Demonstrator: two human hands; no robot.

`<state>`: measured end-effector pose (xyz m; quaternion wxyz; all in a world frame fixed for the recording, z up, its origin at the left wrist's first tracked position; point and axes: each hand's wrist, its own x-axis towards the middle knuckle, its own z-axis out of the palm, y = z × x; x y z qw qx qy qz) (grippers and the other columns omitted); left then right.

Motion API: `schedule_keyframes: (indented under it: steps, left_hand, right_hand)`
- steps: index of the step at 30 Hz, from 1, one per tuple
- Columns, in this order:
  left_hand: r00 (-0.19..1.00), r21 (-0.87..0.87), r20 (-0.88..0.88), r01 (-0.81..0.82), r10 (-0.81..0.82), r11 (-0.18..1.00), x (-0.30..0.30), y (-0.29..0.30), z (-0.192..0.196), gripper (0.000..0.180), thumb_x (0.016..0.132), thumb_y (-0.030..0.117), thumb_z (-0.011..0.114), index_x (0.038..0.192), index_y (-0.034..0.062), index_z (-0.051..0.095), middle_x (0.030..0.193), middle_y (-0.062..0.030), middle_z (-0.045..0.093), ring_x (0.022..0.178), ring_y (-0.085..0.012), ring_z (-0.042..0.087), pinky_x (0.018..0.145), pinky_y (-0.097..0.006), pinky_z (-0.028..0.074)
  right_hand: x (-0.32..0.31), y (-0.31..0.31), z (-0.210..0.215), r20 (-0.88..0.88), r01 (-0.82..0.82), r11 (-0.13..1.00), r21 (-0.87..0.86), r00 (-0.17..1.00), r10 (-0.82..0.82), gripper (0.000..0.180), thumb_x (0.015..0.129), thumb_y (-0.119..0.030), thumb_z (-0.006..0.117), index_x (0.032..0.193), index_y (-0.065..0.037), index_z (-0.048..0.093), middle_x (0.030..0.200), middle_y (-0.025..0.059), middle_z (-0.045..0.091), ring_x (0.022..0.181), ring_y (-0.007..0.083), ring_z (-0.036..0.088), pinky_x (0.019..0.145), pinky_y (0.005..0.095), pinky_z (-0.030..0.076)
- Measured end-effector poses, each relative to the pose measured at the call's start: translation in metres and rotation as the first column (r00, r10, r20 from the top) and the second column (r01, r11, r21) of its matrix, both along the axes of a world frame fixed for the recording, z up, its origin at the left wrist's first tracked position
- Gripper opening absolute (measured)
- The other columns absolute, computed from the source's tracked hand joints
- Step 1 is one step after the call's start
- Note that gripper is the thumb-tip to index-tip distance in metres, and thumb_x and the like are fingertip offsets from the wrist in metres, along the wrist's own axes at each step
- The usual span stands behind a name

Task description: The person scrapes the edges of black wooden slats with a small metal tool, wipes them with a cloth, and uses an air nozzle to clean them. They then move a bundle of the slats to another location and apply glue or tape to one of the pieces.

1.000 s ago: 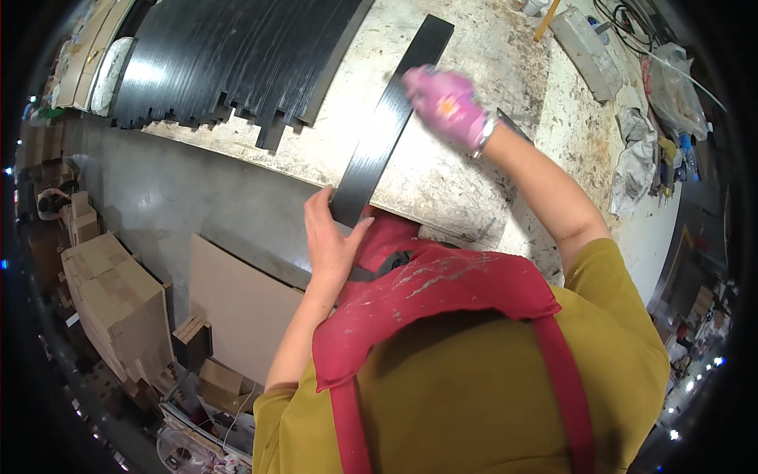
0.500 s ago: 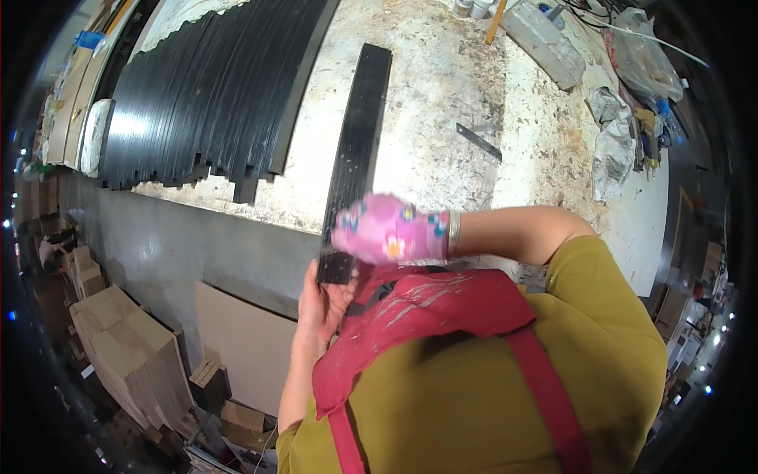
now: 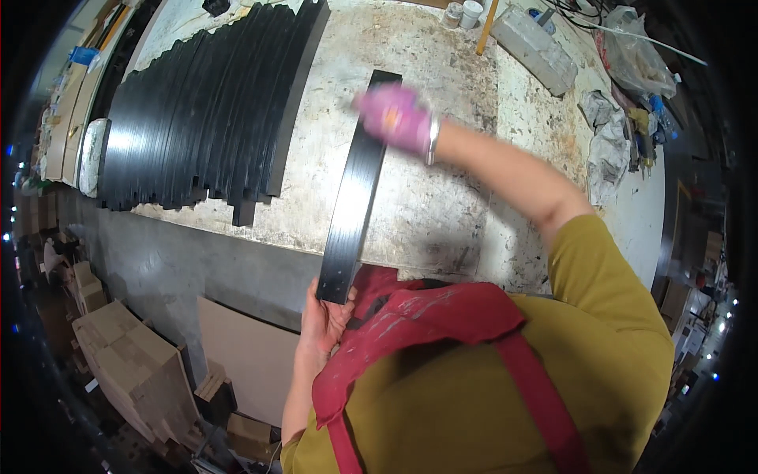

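Across the frame's middle, the black strip [image 3: 357,189] lies on the bench [image 3: 442,205]; the pink-gloved right hand [image 3: 392,117] has slid up from its near end, seemingly closed round a cloth, while the left hand [image 3: 325,320] grips that end.

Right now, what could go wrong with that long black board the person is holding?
The black board sticks out past the worktable edge, and only the left hand holds that end, so it might tip or slip down. The right hand, in a pink glove, rubs near the far end; a hard push could slide the board toward the stack of black boards.
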<state>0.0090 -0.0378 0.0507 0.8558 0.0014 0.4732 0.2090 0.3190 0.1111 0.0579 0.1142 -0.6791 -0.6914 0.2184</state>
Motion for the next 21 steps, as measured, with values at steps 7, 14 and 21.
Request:
schedule_keyframes:
  steps: [7, 14, 21]
  left_hand:
    - [0.992, 0.061, -0.075, -0.094, 0.098, 0.994, 0.010, -0.004, -0.022, 0.053, 0.098, 0.045, 0.027, 0.114, 0.0031, 0.054, 0.102, -0.0090, 0.063, 0.087, -0.0197, 0.061, 0.072, -0.029, 0.049]
    - [0.982, 0.150, -0.161, -0.071, 0.096, 0.986, 0.037, 0.005, -0.023, 0.058, 0.099, 0.047, 0.016, 0.102, 0.0031, 0.055, 0.081, -0.0094, 0.061, 0.068, -0.0153, 0.052, 0.060, -0.026, 0.039]
    - [0.979, 0.241, -0.155, -0.091, 0.131, 0.966, 0.042, -0.002, -0.026, 0.056, 0.099, 0.045, 0.015, 0.102, 0.0048, 0.053, 0.078, -0.0098, 0.060, 0.064, -0.0156, 0.050, 0.056, -0.026, 0.037]
  right_hand:
    - [0.019, -0.014, -0.019, -0.071, -0.046, 0.979, 0.199, 0.996, 0.061, 0.023, 0.091, -0.024, 0.043, 0.086, -0.008, 0.059, 0.070, 0.0117, 0.059, 0.063, 0.0273, 0.059, 0.059, 0.0403, 0.049]
    - [-0.100, -0.113, 0.007, 0.013, -0.559, 0.829, -0.005, 0.829, 0.559, 0.012, 0.075, -0.015, 0.056, 0.082, -0.005, 0.056, 0.070, 0.0125, 0.060, 0.063, 0.0284, 0.062, 0.056, 0.0399, 0.049]
    - [-0.087, -0.122, -0.013, -0.046, -0.374, 0.915, 0.152, 0.922, 0.385, 0.012, 0.078, -0.015, 0.053, 0.081, -0.004, 0.053, 0.065, 0.0141, 0.059, 0.058, 0.0299, 0.062, 0.050, 0.0406, 0.048]
